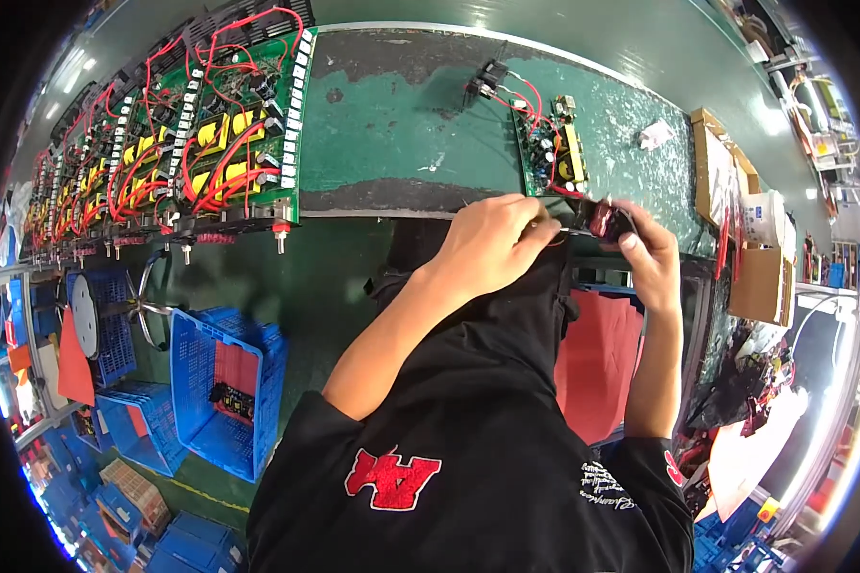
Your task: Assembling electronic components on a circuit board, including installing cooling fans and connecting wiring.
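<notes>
At the bench's near edge my right hand [654,250] grips a small dark part with a shiny red area [606,222]. Its exact kind is not clear. My left hand [495,239] is closed in a pinch just left of that part. A thin, light-coloured piece shows between the two hands, too small to name. Just beyond them lies a green circuit board [537,153] with yellow and black components. Red wires run from this board to a black end piece [487,82] farther off.
Several wired circuit boards [210,143] stand in a row on the bench at left. Cardboard boxes [764,277] and a white tub [764,218] are at right. Blue crates [186,392] stand at lower left. A crumpled white scrap [655,135] lies on the bench.
</notes>
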The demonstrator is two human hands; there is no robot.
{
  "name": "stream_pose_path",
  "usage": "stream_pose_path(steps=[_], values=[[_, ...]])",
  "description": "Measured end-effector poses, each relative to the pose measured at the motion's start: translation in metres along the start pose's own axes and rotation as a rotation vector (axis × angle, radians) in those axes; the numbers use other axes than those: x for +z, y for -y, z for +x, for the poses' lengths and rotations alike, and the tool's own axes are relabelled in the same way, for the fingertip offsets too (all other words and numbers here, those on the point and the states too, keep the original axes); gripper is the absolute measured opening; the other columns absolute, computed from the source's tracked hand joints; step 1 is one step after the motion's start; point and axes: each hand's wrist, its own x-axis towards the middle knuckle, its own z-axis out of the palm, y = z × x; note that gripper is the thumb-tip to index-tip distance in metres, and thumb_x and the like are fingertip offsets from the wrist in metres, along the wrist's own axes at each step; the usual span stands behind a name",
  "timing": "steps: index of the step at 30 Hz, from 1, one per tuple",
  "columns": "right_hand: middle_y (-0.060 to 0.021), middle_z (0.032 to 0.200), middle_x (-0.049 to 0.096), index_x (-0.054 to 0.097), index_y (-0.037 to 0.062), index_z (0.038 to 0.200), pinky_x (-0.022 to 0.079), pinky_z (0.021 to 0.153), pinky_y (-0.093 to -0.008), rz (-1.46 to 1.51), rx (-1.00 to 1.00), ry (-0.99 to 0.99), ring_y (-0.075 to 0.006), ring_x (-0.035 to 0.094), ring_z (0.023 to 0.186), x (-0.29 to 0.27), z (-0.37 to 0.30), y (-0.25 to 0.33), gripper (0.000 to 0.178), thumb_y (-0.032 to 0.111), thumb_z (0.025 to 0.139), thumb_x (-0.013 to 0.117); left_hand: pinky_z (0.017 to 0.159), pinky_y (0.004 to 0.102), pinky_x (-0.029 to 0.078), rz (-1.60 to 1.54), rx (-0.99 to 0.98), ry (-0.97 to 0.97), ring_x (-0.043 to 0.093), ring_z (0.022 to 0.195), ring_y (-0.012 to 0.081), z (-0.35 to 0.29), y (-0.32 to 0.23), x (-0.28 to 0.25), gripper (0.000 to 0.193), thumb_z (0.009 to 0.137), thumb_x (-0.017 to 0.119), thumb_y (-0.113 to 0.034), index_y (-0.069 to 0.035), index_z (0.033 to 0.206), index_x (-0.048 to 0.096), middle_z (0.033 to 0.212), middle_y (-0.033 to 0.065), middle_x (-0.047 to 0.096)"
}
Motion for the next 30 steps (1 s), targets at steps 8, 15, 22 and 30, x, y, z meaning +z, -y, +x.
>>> stream_pose_path(steps=[8, 15, 22, 30], values=[[-0.0170, 0.124, 0.062, 0.069, 0.0077, 0.117, 0.050, 0.094, -0.0344, -0.653, -0.288, 0.079, -0.0295, 0.063, 0.110, 0.008, -0.024, -0.009, 0.054, -0.010, 0.066, 0.066, 0.066, 0.0435, 0.048, 0.058, -0.036, 0.154, 0.062, 0.076, 0.0374, -0.021, 0.009, -0.002, 0.014, 0.090, 0.061, -0.013, 0.001, 0.091, 0.066, 0.084, 0.0159, 0.063], [-0.0208, 0.115, 0.058, 0.054, -0.0077, 0.123, 0.042, 0.096, -0.0368, -0.375, -0.305, 0.046, -0.0305, 0.057, 0.107, 0.023, -0.022, -0.008, 0.053, 0.026, 0.082, 0.058, 0.058, 0.0401, 0.052, 0.297, 0.014, -0.064, 0.064, 0.073, 0.0337, -0.023, 0.008, 0.031, 0.012, 0.084, 0.064, 0.000, -0.003, 0.096, 0.061, 0.086, 0.0120, 0.063], [-0.0114, 0.092, 0.063, 0.069, -0.0015, 0.100, 0.048, 0.077, -0.0298, -0.484, 0.096, -0.073, -0.0204, 0.062, 0.083, 0.036, 0.007, 0.012, 0.024, 0.016, 0.084, 0.066, 0.064, 0.0448, 0.050, -0.039, -0.116, 0.006, 0.064, 0.075, 0.0386, 0.001, 0.010, 0.018, 0.010, 0.093, 0.057, -0.009, -0.001, 0.095, 0.062, 0.084, 0.0164, 0.066], [-0.0150, 0.066, 0.063, 0.068, -0.0074, 0.081, 0.048, 0.061, -0.0350, -0.526, 0.362, -0.014, -0.0224, 0.061, 0.061, 0.035, 0.025, 0.011, 0.027, 0.019, 0.076, 0.064, 0.070, 0.0403, 0.051, -0.097, -0.273, 0.022, 0.068, 0.078, 0.0356, -0.004, -0.018, 0.023, 0.030, 0.096, 0.058, -0.023, 0.004, 0.110, 0.061, 0.084, 0.0228, 0.067]])
